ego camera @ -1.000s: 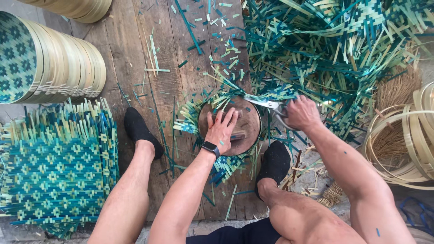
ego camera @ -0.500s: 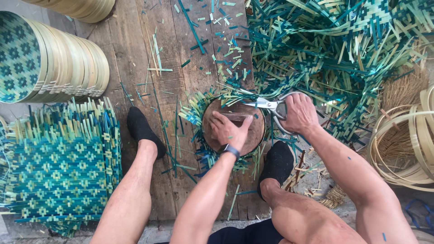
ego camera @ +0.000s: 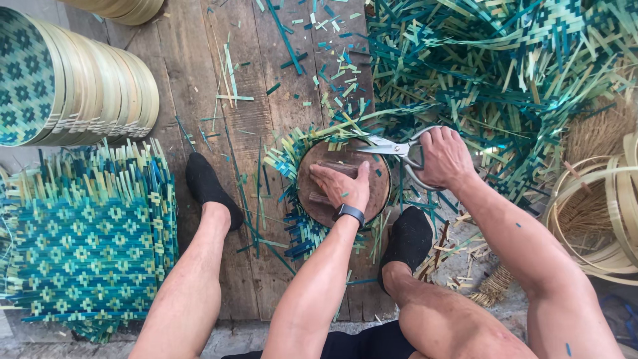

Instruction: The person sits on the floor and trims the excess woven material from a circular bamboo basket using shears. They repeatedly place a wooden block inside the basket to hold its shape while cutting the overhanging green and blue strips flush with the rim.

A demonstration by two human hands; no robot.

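I see my left hand [ego camera: 342,186] spread flat, fingers apart, pressing on the round wooden disc [ego camera: 372,199] that lies on the plank floor [ego camera: 193,80] between my two black-socked feet. Under the disc sits a woven mat [ego camera: 302,236], its green and pale strip ends poking out around the rim. My right hand [ego camera: 444,158] is clamped around the handles of the scissors [ego camera: 392,147], whose blades point left over the disc's upper edge, just beside my left fingertips. To the left lies a stack of mats [ego camera: 86,246]; above it, a row of finished trays [ego camera: 86,93] stands on edge. Cut strips [ego camera: 505,73] are heaped at upper right, and bamboo hoops [ego camera: 598,213] rest at right.
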